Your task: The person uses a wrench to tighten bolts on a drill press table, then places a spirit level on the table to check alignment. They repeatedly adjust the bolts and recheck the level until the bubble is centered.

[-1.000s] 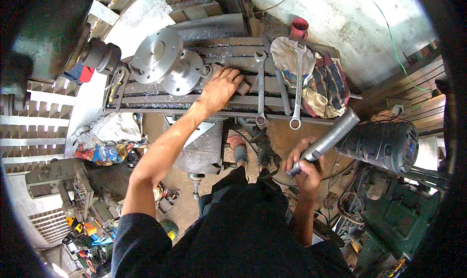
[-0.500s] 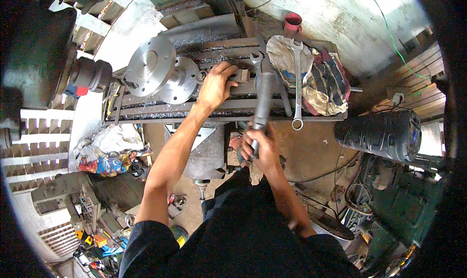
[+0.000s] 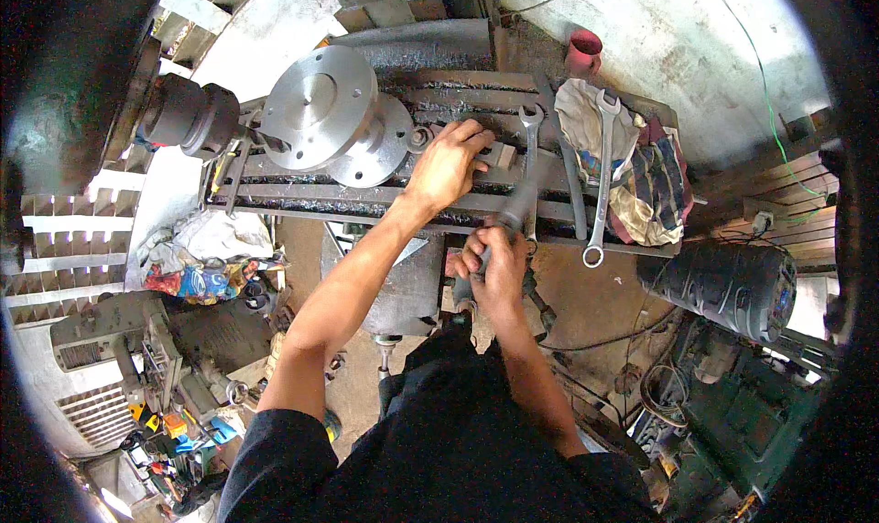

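My left hand [image 3: 449, 166] rests on the slotted machine table with its fingers curled over a metal clamp, most of which it hides. A small steel block [image 3: 499, 156] shows by the fingertips, and a bolt [image 3: 419, 138] stands on the other side. Left of the bolt sits a shiny steel flange [image 3: 316, 102], a round disc with holes above a second, lower disc. In my right hand [image 3: 499, 267], near the table's front edge, is a grey metal bar [image 3: 520, 204], smeared by motion and tilted away to the right. What its far end looks like cannot be made out.
An open-ended wrench [image 3: 531, 143] lies right of the block. Farther right, a combination wrench [image 3: 602, 180] rests across a bundled rag [image 3: 650, 180] and overhangs the front edge. A drill bit [image 3: 270, 141] in a dark chuck points at the flange. Behind stands a red cup [image 3: 583, 52].
The metal bar has swung from nearly upright to a lower, right-leaning tilt. My left hand stays at the clamp. The bench has shifted rightward in the view.
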`<state>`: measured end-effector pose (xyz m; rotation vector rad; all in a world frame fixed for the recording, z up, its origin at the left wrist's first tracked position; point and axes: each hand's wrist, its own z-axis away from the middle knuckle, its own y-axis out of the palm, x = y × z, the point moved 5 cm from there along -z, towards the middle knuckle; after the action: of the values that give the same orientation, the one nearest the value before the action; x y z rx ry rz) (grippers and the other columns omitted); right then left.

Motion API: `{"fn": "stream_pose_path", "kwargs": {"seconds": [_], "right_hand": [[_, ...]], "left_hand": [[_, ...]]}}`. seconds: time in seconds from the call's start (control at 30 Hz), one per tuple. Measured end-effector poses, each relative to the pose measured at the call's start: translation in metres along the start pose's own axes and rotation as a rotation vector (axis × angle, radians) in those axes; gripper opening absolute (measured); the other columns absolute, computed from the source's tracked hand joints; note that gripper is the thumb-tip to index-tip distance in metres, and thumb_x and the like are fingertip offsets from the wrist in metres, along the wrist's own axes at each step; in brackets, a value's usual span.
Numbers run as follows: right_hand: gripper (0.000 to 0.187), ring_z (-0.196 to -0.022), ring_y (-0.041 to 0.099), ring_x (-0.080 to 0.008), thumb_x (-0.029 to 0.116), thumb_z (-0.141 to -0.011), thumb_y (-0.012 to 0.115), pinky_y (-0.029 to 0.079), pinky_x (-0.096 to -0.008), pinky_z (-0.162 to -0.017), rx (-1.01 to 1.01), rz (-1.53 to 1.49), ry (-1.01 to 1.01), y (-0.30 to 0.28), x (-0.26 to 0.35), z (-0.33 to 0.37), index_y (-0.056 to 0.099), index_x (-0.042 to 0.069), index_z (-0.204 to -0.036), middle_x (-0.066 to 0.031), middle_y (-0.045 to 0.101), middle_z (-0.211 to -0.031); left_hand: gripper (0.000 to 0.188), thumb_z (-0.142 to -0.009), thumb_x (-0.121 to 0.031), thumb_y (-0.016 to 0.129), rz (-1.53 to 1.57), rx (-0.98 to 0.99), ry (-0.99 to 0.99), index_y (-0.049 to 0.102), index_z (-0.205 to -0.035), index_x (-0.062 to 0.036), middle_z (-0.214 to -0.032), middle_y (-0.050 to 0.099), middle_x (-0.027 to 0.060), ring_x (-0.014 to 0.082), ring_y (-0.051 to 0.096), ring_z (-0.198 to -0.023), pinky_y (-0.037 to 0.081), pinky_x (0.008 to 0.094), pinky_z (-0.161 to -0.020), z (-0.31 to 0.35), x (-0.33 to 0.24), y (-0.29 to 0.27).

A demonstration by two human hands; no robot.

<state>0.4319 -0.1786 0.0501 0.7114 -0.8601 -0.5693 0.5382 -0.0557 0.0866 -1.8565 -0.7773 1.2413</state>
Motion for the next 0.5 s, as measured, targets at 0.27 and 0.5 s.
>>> {"fn": "stream_pose_path", "kwargs": {"seconds": [0.27,0.5], "right_hand": [[0.014,-0.046,0.043,-0.0143,0.012,-0.088,0.059,0.039,-0.0341,-0.043,-0.092,-0.115,-0.101,-0.004,0.006,0.008,0.047,0.009,-0.094,-0.0011,0.044,-0.067],[0.014,-0.046,0.040,-0.0133,0.013,-0.088,0.059,0.037,-0.0340,-0.041,-0.088,-0.060,-0.014,-0.012,0.004,0.008,0.047,0.010,-0.094,-0.0012,0.044,-0.067]], "left_hand": [[0.047,-0.071,0.004,0.072,0.013,-0.048,0.038,0.065,-0.117,-0.0005,-0.113,0.062,0.0153,0.0386,0.057,-0.105,0.050,0.0446,-0.090,-0.001,0.003,0.000],[0.048,-0.071,0.007,0.068,-0.008,-0.018,0.011,0.066,-0.118,-0.0006,-0.112,0.062,0.0147,0.0378,0.057,-0.104,0.050,0.0441,-0.090,0.001,0.001,0.002]]}}
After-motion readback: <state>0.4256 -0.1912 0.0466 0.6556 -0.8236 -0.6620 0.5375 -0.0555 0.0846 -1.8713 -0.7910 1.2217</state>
